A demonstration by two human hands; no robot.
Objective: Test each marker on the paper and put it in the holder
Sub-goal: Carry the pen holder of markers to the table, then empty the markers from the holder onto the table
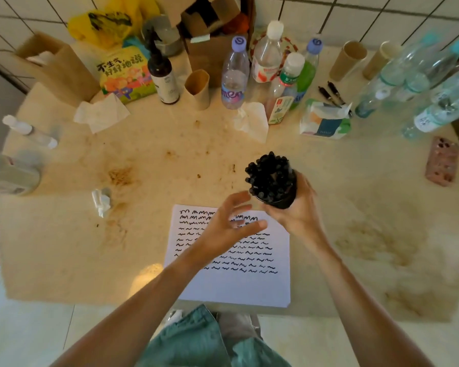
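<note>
The right hand (pixel 297 210), forearm extended from the lower right, has its fingers curled round the base of a dark holder (pixel 278 197), tilted and lifted above the far edge of the paper (pixel 236 276). The holder is packed with black markers (pixel 269 172), caps upward. The left hand (pixel 223 229) hovers over the paper just beside the holder, fingers spread and loosely bent, holding nothing. The paper, covered in black squiggles, lies on the stained table (pixel 90 247).
</note>
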